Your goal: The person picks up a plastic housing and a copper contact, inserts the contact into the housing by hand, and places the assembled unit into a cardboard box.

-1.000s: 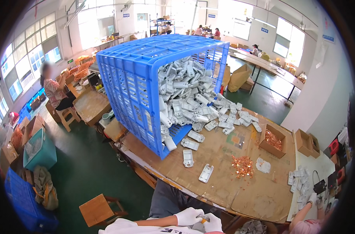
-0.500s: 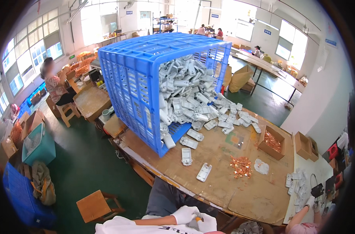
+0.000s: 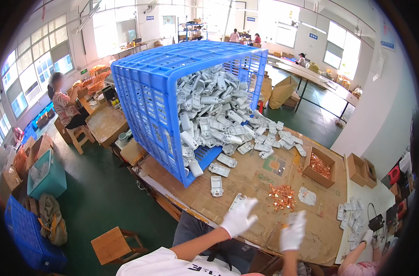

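Both my hands wear white gloves. My left hand (image 3: 239,220) reaches over the table's near edge, its fingers apart beside a white plastic housing (image 3: 237,201) that it partly covers. My right hand (image 3: 293,233) is raised to the right, fingers pointing away from me. A small tan-grey patch shows at its fingers, too blurred to name. Just beyond it lies a loose pile of small copper-coloured metal pieces (image 3: 282,197). More white housings (image 3: 216,186) lie on the cardboard-covered table, spilling from a blue plastic crate (image 3: 145,106) tipped on its side.
A cardboard box (image 3: 320,166) of copper-coloured pieces stands at the right, near a clear plastic bag (image 3: 307,196). A co-worker's gloved hands (image 3: 369,239) are at the lower right, by more housings (image 3: 352,216). A wooden stool (image 3: 115,246) stands on the floor at left.
My hands were together at my lap around a small orange and grey thing. They have parted and moved forward, the left toward a housing, the right toward the copper-coloured pile.
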### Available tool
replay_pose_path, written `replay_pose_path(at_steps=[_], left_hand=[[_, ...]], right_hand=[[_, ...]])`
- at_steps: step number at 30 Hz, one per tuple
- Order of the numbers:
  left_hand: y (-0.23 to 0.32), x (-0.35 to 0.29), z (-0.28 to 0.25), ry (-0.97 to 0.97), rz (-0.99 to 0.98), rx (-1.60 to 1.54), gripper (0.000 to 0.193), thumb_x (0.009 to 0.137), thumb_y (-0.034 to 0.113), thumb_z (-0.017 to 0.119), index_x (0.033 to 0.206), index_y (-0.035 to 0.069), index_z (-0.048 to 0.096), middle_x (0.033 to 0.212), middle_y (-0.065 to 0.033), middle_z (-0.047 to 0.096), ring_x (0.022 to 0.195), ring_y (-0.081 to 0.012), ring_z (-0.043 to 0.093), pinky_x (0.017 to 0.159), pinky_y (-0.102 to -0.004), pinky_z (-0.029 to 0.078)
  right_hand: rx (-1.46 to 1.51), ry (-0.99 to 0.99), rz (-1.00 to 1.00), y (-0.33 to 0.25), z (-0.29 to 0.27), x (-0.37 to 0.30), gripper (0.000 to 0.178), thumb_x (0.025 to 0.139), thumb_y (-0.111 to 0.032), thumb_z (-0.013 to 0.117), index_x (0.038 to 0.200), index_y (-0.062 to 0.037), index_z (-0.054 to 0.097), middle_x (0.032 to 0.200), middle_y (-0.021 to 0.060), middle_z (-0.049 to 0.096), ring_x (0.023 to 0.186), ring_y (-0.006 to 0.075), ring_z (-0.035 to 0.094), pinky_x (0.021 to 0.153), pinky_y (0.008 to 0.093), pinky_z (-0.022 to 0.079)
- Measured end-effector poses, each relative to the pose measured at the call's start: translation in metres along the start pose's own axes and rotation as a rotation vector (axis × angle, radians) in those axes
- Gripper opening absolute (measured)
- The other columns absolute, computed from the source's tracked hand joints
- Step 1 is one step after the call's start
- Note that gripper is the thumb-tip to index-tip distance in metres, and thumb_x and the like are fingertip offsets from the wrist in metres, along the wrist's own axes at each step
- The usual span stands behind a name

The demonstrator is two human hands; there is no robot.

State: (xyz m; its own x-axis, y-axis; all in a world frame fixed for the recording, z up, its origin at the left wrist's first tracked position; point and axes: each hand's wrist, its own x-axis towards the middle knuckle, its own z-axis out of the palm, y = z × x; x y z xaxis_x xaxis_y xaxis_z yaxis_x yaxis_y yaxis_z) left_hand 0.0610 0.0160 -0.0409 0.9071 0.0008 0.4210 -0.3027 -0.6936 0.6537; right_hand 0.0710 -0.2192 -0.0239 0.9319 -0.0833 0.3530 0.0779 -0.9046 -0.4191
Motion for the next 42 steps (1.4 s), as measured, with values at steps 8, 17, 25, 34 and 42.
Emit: replay_pose_path(at_steps=[8, 17, 25, 34, 42], left_hand=[[-0.09, 0.054, -0.028, 0.079, -0.115, 0.671, 0.027, 0.072, 0.024, 0.069, 0.093, 0.01, 0.062, 0.107, -0.0193, 0.052, 0.1, -0.0368, 0.052, 0.084, -0.0483, 0.046], [-0.1, 0.058, -0.014, 0.02, -0.254, 0.675, 0.02, 0.083, 0.022, 0.069, 0.097, 0.009, 0.063, 0.111, -0.0167, 0.055, 0.102, -0.0361, 0.055, 0.083, -0.0469, 0.049], [-0.094, 0.03, -0.03, -0.012, -0.107, 0.637, 0.049, 0.083, 0.005, 0.053, 0.131, 0.013, 0.054, 0.12, -0.014, 0.058, 0.105, -0.0338, 0.056, 0.089, -0.0448, 0.049], [-0.097, 0.041, -0.046, -0.171, -0.498, 0.357, 0.067, 0.082, 0.015, 0.068, 0.142, 0.018, 0.039, 0.115, -0.0206, 0.057, 0.099, -0.0384, 0.062, 0.082, -0.0477, 0.051], [-0.118, 0.043, -0.019, -0.094, -0.536, -0.813, 0.055, 0.082, 0.004, 0.061, 0.134, 0.012, 0.048, 0.115, -0.011, 0.062, 0.102, -0.0195, 0.061, 0.088, -0.0308, 0.049]], right_hand=[[-0.296, 0.207, 0.077, 0.336, -0.015, 0.125, 0.053, 0.078, -0.007, 0.057, 0.131, -0.0038, 0.056, 0.135, 0.0178, 0.055, 0.127, 0.0336, 0.048, 0.111, 0.0417, 0.034], [-0.287, 0.183, -0.159, 0.192, -0.012, 0.113, 0.036, 0.074, -0.005, 0.064, 0.11, -0.004, 0.061, 0.109, 0.0172, 0.062, 0.103, 0.0351, 0.059, 0.09, 0.0424, 0.048], [0.128, 0.016, -0.253, 0.082, 0.076, 0.108, 0.016, 0.081, -0.009, 0.06, 0.095, -0.0118, 0.067, 0.096, 0.014, 0.063, 0.091, 0.0339, 0.061, 0.078, 0.0431, 0.051], [-0.064, -0.201, -0.183, 0.077, 0.071, 0.112, 0.003, 0.077, -0.007, 0.064, 0.08, -0.0091, 0.066, 0.089, 0.0174, 0.063, 0.085, 0.037, 0.063, 0.075, 0.0451, 0.051], [-0.201, -0.274, -0.236, 0.079, 0.055, 0.131, 0.012, 0.071, -0.004, 0.065, 0.082, -0.0084, 0.063, 0.086, 0.0161, 0.064, 0.083, 0.0364, 0.063, 0.075, 0.0454, 0.052]])
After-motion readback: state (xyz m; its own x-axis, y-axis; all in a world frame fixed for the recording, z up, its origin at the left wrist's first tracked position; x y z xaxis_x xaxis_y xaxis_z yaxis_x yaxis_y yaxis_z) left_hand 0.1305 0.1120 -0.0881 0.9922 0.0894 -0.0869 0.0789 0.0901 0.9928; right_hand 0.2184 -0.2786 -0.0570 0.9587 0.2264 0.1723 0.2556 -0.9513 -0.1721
